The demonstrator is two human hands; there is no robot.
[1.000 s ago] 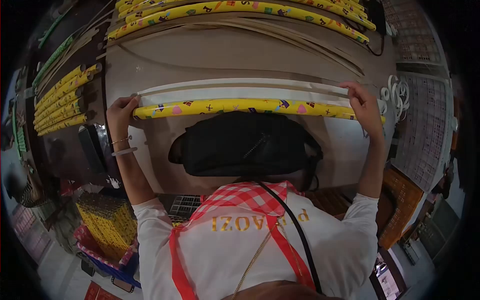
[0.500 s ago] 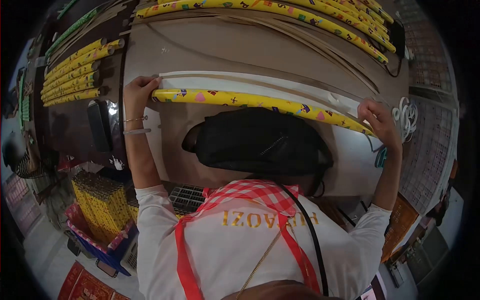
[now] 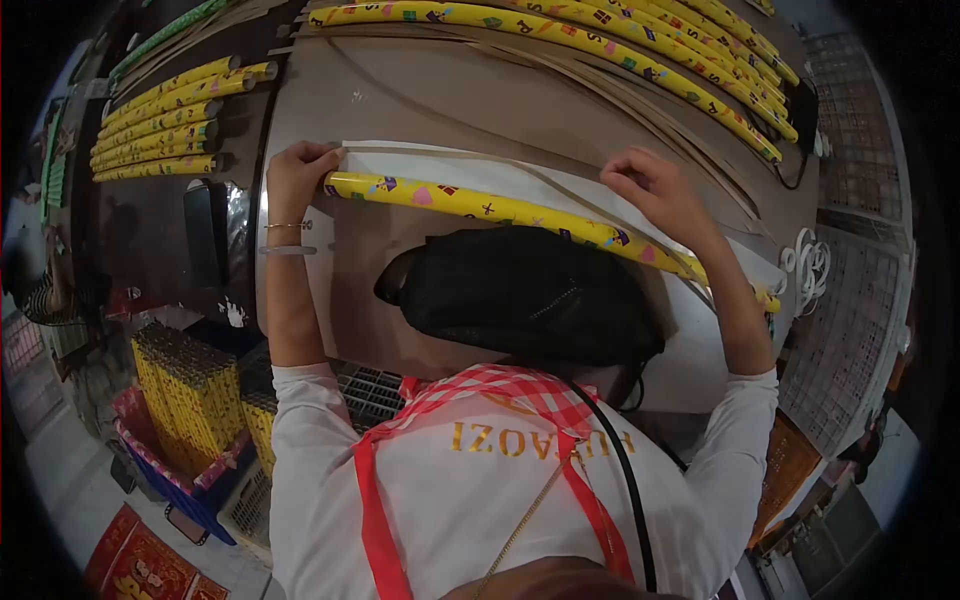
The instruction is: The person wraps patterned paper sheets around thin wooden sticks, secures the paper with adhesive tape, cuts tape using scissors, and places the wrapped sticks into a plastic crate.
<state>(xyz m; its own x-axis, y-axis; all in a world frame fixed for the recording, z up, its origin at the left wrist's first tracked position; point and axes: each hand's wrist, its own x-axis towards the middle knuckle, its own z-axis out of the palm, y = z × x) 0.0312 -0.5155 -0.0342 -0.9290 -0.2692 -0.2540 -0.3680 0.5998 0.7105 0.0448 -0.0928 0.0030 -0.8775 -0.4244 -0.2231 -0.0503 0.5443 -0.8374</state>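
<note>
From my feed, the right hand (image 3: 648, 186) has moved inward from the yellow roll's (image 3: 480, 208) right end, fingers curled, contents unclear. The left hand (image 3: 307, 166) pinches the white sheet (image 3: 440, 171) beside the roll on the tabletop (image 3: 440, 92), so only that end seems steadied.

Ahead and rightward of the left hand (image 3: 318, 160), room is left over the table (image 3: 430, 75), while passage for the right hand (image 3: 640, 182) is obstructed by strips (image 3: 640, 107) and far tubes (image 3: 600, 45) beyond it and the near tube (image 3: 500, 208) and bag (image 3: 530, 295) behind.
</note>
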